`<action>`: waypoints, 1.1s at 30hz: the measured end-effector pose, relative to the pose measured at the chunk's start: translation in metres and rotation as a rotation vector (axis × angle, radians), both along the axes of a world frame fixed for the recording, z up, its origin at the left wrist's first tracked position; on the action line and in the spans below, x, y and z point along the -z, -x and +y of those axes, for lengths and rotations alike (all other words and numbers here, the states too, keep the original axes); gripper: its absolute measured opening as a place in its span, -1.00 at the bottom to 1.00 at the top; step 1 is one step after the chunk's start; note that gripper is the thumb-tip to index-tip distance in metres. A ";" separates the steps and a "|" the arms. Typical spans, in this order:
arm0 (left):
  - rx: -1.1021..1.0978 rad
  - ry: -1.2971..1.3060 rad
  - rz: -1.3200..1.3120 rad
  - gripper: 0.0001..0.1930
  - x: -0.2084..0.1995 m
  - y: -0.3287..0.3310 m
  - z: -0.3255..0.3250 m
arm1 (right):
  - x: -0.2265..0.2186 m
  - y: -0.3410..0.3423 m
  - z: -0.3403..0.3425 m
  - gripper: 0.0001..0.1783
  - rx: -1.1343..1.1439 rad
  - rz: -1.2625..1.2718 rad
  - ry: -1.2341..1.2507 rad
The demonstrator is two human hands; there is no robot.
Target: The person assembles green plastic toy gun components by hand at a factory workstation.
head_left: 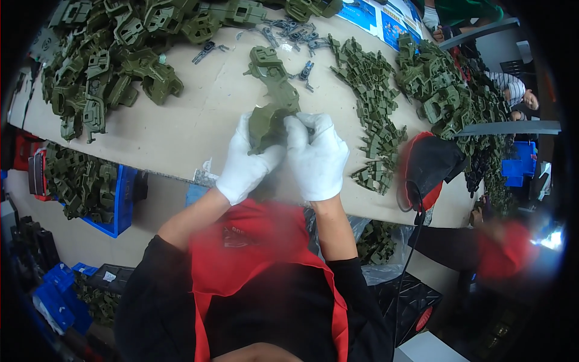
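Observation:
Close to the table's near edge, both my white-gloved hands are at one olive-green moulded plastic part (262, 125), hollow and curved like a toy vehicle shell. My left hand (246, 163) grips its left and lower side. From the right, the bent fingers and thumb of my right hand (318, 158) close on its other side, hiding the part's inner face. Just beyond my fingers lies another green vehicle-like piece (274, 75), overlapped in view by the held one. Small blue-grey jointed parts (306, 73) lie to the right of it.
Green vehicle bodies (151, 75) pile up at the far left. Small green parts (374, 102) and a larger heap (443, 90) cover the right side. A black-and-red cloth item (431, 163) sits near the right edge. Blue crates (123, 202) stand below left; a person (509, 244) is at right.

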State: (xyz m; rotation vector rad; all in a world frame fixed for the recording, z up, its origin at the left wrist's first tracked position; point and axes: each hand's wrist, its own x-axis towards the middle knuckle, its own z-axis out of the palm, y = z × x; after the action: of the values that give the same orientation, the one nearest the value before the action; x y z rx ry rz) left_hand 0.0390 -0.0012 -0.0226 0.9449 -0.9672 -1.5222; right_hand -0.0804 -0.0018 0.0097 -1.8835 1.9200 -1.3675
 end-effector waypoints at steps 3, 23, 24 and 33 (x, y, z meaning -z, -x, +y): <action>-0.006 0.037 -0.046 -0.52 0.004 0.005 0.000 | -0.002 -0.002 0.001 -0.86 -0.001 -0.019 -0.052; -0.071 0.205 -0.297 -0.57 0.011 0.016 -0.010 | 0.010 0.001 -0.005 -0.85 0.094 0.118 0.174; -0.051 0.211 -0.294 -0.57 0.011 0.020 -0.012 | 0.011 0.008 -0.009 -0.85 0.114 0.121 0.175; 0.280 -0.223 0.232 -0.50 0.032 0.025 -0.077 | 0.011 0.101 -0.072 -0.61 -0.153 -0.166 -0.318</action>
State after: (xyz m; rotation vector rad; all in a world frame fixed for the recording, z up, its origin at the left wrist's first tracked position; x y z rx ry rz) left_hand 0.0137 -0.0780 -0.0548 0.7860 -0.7977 -1.9607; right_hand -0.1813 -0.0735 -0.0015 -1.6704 1.7510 -1.0644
